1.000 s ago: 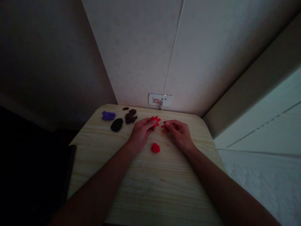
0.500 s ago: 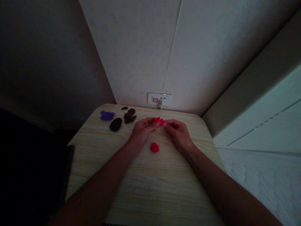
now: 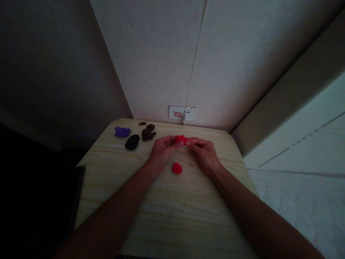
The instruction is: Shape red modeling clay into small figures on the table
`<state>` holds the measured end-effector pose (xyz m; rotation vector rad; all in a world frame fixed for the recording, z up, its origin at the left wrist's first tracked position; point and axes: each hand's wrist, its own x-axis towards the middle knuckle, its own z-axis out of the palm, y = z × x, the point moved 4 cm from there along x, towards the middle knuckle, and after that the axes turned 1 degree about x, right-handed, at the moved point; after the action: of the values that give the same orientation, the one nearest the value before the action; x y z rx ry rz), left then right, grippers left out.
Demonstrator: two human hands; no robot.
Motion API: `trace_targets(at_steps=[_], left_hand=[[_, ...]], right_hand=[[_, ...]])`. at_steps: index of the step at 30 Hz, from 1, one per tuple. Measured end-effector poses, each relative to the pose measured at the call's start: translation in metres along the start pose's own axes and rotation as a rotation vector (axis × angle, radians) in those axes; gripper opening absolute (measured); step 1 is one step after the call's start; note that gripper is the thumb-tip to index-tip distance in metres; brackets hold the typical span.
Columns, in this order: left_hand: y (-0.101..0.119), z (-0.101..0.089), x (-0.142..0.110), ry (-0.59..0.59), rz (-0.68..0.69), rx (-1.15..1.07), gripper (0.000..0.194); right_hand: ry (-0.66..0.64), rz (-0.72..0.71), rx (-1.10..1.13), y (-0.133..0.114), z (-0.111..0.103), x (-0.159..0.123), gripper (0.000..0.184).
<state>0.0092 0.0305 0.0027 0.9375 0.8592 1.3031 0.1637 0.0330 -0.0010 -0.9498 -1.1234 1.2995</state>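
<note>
Both hands meet over the far middle of the wooden table [image 3: 172, 205]. My left hand [image 3: 163, 149] is closed on a lumpy red piece of modelling clay [image 3: 181, 139], its thumb lying along the near side. From the right, my right hand [image 3: 202, 150] pinches the same clay between thumb and forefinger. Part of the clay is hidden behind the fingers. A second, smaller red clay lump [image 3: 177, 168] lies on the tabletop just this side of the hands, touched by neither.
Left of my hands lie a purple clay lump [image 3: 122, 132], a black clay lump [image 3: 132, 142] and several dark brown clay pieces [image 3: 147, 134]. Behind the table is a wall with a socket [image 3: 182, 113] and a plug in it. A pale cabinet [image 3: 296, 133] stands on the right.
The fingertips of my right hand have come slightly closer to my left thumb on the red clay. The pieces on the table lie as before.
</note>
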Motion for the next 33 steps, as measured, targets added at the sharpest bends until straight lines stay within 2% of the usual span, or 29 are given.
trace_targets(at_steps=[10, 15, 20, 23, 27, 29, 31, 33], left_hand=[[0.001, 0.001, -0.001, 0.002, -0.037, 0.023, 0.027], [0.005, 0.000, 0.000, 0.009, -0.053, -0.069, 0.022], [0.005, -0.003, 0.001, 0.022, -0.119, -0.168, 0.027], [0.005, -0.005, 0.002, 0.044, -0.135, -0.211, 0.029], [0.004, -0.006, 0.002, 0.070, -0.150, -0.288, 0.031], [0.003, -0.006, 0.002, 0.060, -0.169, -0.325, 0.031], [0.003, -0.007, 0.002, 0.035, -0.162, -0.350, 0.030], [0.003, -0.009, 0.002, 0.037, -0.138, -0.373, 0.030]], right_hand=[[0.025, 0.059, 0.040, -0.002, 0.000, -0.001, 0.023], [0.029, 0.094, 0.047, -0.003, 0.000, -0.001, 0.032], [0.055, 0.093, 0.116, -0.004, -0.002, 0.001, 0.028], [0.102, 0.027, 0.069, -0.007, -0.007, 0.000, 0.028], [0.174, -0.205, -0.177, -0.028, -0.003, -0.012, 0.030], [0.172, -0.287, -0.276, -0.042, 0.004, -0.019, 0.032], [0.146, -0.311, -0.390, -0.052, 0.007, -0.019, 0.033], [0.224, -0.378, -0.518, -0.059, -0.003, -0.013, 0.033]])
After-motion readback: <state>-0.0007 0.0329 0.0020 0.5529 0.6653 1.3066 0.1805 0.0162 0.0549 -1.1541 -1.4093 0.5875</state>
